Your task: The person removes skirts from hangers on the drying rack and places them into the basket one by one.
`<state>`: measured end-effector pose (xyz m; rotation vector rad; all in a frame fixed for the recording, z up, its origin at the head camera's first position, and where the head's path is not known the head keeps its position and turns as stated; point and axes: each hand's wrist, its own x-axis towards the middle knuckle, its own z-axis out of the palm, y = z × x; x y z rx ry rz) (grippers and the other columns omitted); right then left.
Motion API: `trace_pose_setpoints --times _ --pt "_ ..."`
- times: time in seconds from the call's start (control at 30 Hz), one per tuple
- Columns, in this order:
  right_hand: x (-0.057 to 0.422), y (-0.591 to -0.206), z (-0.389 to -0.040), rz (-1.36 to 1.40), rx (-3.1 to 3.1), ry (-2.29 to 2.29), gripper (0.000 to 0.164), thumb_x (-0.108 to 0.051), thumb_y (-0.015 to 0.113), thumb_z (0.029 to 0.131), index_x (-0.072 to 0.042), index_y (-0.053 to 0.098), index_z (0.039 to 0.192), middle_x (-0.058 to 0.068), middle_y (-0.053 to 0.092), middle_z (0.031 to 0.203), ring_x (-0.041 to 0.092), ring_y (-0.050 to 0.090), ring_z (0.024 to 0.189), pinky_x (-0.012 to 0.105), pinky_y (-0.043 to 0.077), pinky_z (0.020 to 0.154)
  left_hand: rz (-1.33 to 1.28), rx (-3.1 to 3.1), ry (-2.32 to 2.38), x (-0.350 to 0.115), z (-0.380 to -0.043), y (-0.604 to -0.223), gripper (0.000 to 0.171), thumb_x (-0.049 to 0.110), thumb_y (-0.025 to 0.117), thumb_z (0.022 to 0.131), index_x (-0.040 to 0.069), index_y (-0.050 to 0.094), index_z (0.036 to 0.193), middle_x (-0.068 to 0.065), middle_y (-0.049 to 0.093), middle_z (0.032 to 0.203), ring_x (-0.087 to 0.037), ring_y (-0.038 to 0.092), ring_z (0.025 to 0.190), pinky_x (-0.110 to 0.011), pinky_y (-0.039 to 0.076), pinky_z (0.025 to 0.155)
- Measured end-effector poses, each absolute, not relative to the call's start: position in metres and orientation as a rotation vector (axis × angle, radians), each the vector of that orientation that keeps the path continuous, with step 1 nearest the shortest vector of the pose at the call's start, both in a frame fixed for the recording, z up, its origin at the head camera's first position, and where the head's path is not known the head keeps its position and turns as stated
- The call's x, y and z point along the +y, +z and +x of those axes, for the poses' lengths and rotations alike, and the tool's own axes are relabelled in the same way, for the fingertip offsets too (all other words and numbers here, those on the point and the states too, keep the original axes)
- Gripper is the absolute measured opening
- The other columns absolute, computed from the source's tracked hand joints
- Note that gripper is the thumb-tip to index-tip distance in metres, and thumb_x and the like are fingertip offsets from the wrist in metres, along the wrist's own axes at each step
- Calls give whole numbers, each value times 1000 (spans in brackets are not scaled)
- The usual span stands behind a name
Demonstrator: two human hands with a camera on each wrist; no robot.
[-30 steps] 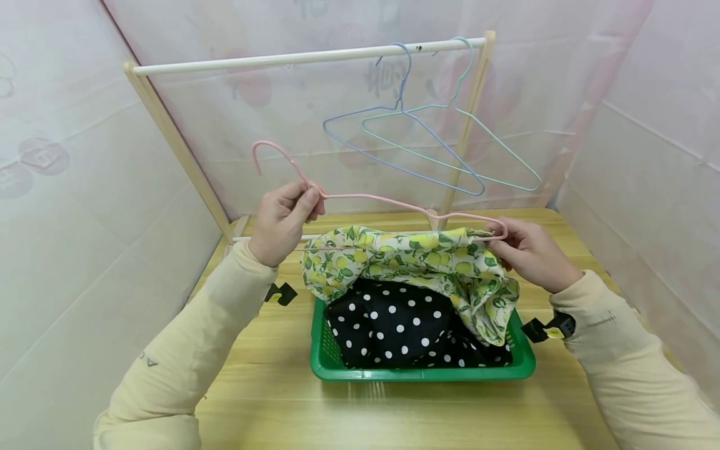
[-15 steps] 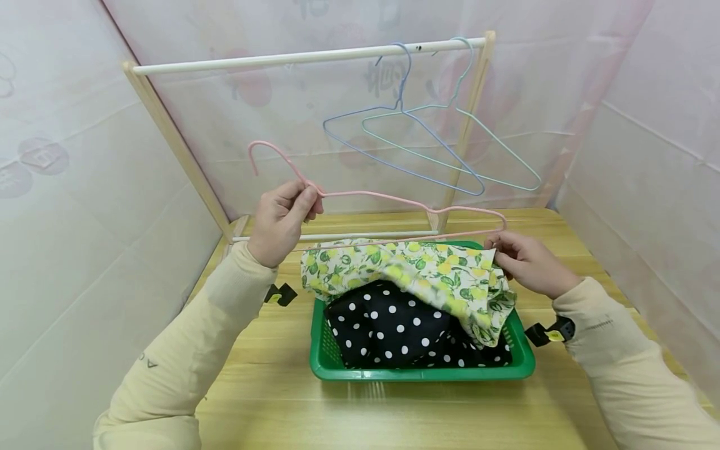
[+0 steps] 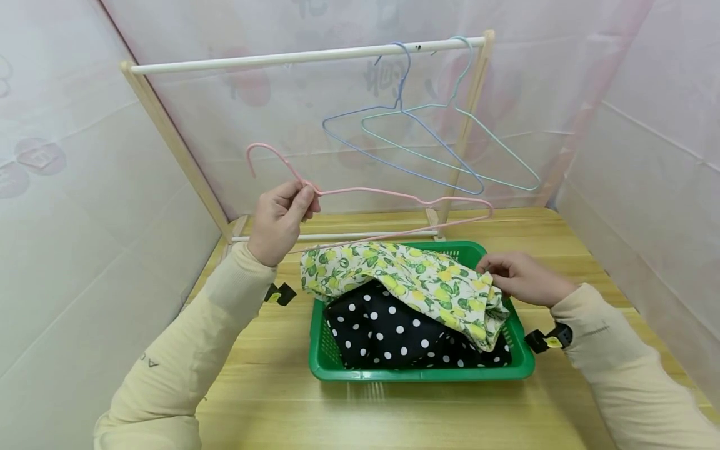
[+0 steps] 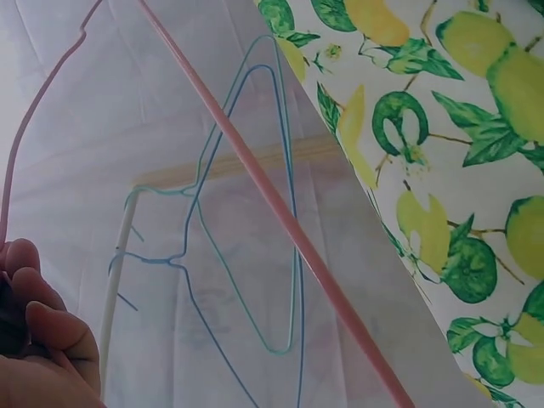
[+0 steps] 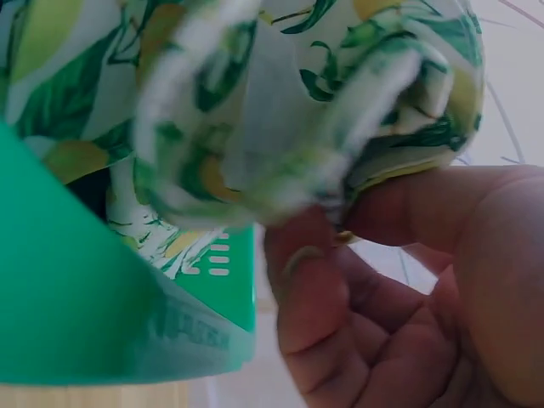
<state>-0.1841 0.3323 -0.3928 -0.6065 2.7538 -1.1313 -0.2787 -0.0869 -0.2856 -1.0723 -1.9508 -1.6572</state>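
My left hand (image 3: 284, 219) pinches a pink wire hanger (image 3: 371, 190) at its neck, with the hook pointing up and left. The hanger is tilted over the basket, its right end bare. A lemon-print garment (image 3: 410, 269) in white, yellow and green droops below it; its upper left edge overlaps the hanger's lower bar in the head view. In the right wrist view, my right hand (image 5: 374, 314) pinches a folded edge of this garment (image 5: 76, 76) between thumb and fingers. Black polka-dot cloth (image 3: 388, 331) lies underneath, inside a green basket (image 3: 422, 375).
Behind the basket stands a wooden rack with a white rail (image 3: 281, 59). A blue hanger (image 3: 360, 142) and a mint-green hanger (image 3: 500, 139) hang at its right side. Wooden tabletop (image 3: 270, 387) extends around the basket, with pale fabric walls (image 3: 647, 156) beyond.
My right hand has come off the hanger's right end and moved down with the garment's edge. The garment's right side has sunk toward the basket. The hanger's right end has risen and swung left.
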Motion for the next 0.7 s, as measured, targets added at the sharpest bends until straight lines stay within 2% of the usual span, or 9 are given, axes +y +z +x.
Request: trace_pose_setpoints --times 0.17,0.27,0.4,0.5,0.6,0.7 --pt "329 -400 -184 -535 2693 -1046 27 -1 46 99 -18 62 112 5 63 87 15 51 52 31 48 48 -1065 -1954 -1651 -91 -281 -288 27 12 49 101 -4 65 86 -13 59 71 -24 49 60 -26 43 56" --pt "329 -399 -182 -513 2682 -1041 29 1 46 98 -13 61 119 12 62 102 14 51 52 31 48 49 -1060 -1957 -1649 -91 -282 -289 25 9 49 101 -5 65 87 -14 59 71 -24 48 60 -25 43 56" --pt "332 -389 -179 -495 2796 -1056 30 3 45 97 -7 62 120 16 61 112 12 47 48 29 43 45 -1090 -1953 -1621 -91 -282 -288 24 6 49 100 -6 64 86 -16 60 72 -23 48 60 -26 42 55" --pt "332 -378 -177 -497 2966 -1035 24 -3 48 99 -10 66 113 12 64 109 10 54 58 28 45 50 -1123 -1949 -1597 -90 -283 -288 23 6 49 100 -5 65 87 -15 60 72 -23 50 61 -26 44 56" --pt "330 -366 -176 -520 3106 -1029 18 -9 52 99 -11 66 110 8 66 106 9 61 76 26 49 61 -1147 -1951 -1586 -90 -284 -288 23 6 50 100 -5 65 88 -14 60 72 -23 51 63 -25 45 59" --pt "324 -354 -176 -546 3180 -1065 17 -11 55 99 -11 66 112 4 67 105 9 62 79 22 50 65 -1157 -1963 -1577 -89 -286 -289 22 5 50 100 -5 66 89 -14 61 72 -25 51 63 -24 45 60"
